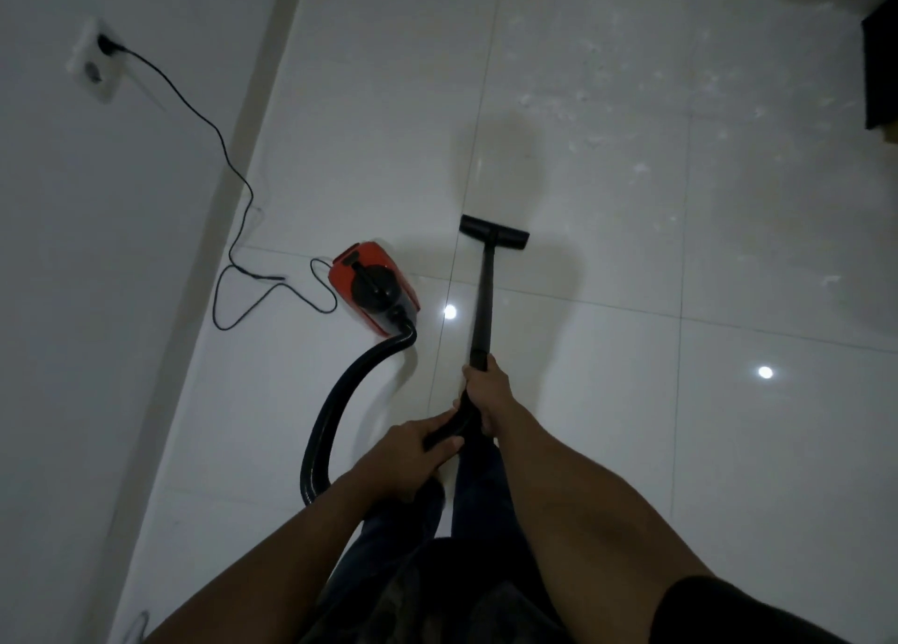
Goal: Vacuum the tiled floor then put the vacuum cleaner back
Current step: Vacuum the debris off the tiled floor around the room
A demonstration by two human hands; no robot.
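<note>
The right hand (486,400) was curled around the lower end of the black wand (483,298), fingers wrapped and thumb side toward twelve o'clock. Just behind it, at about seven o'clock, the left hand (413,449) gripped the curved handle piece where the hose (330,410) joined the wand, its fingers closed over the black tube. Both bare forearms reached in from six o'clock, above dark trouser legs (476,502).

From the right hand the wand ran toward twelve o'clock and ended in the flat black floor head (495,233), which lay on the tiled floor (631,425) beside a grout line. From the left hand the hose looped out toward eight o'clock, then curved back up to eleven o'clock into the red and black vacuum cleaner (371,288), which sat on the floor near the wall (97,327), well apart from the floor head.

A black cord (228,157) left the cleaner at nine o'clock, coiled loosely on the tiles and climbed the wall to a plug (108,44) seated in the white socket (94,60) at ten o'clock.

Beyond the floor head, from twelve to two o'clock, pale specks of debris (607,60) were scattered over the tiles. A dark box-like object (882,70), cut off by the frame, stood at two o'clock. Two bright light reflections (450,311) showed on the glossy tiles.
</note>
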